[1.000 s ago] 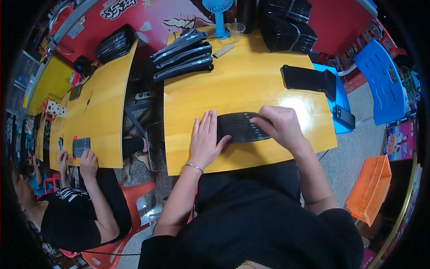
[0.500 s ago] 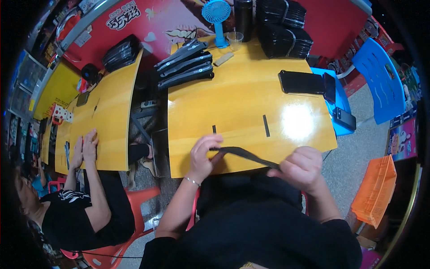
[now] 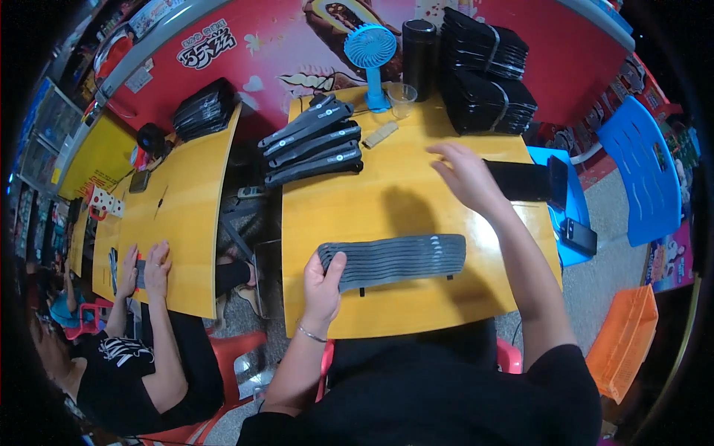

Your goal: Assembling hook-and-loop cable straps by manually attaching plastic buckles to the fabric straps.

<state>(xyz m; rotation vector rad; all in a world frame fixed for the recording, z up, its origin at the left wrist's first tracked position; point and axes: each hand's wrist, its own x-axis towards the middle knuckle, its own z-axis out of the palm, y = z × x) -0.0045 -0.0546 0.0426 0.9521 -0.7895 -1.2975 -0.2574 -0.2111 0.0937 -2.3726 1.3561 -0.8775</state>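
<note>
My left hand point(image 3: 323, 288) grips the left end of a stack of dark grey, flat strips point(image 3: 398, 262), thumb on top. The strips lie fanned in rows over the near part of the yellow table, pale marks near their right end. Above the table, my right hand point(image 3: 462, 177) is apart from the strips, its fingers stretched leftward and holding nothing. Nearest to it is a black tablet-like device point(image 3: 517, 181), partly hidden by the forearm. Two short black marks show on the table just below the strips, the left one point(image 3: 362, 292) close to my left hand.
Stacked bundles of dark strips point(image 3: 312, 145) lie at the table's back left. Behind stand a blue fan point(image 3: 370, 48), a clear cup point(image 3: 402, 100), a black bottle point(image 3: 419, 59) and black wrapped packs point(image 3: 487, 100). At the left, another person's hands point(image 3: 149, 271) rest at a second table point(image 3: 186, 215).
The dark strips, held edge-on between both hands before, now lie fanned flat in my left hand. My right hand has let go and moved up and away over the table. The view has shifted.
</note>
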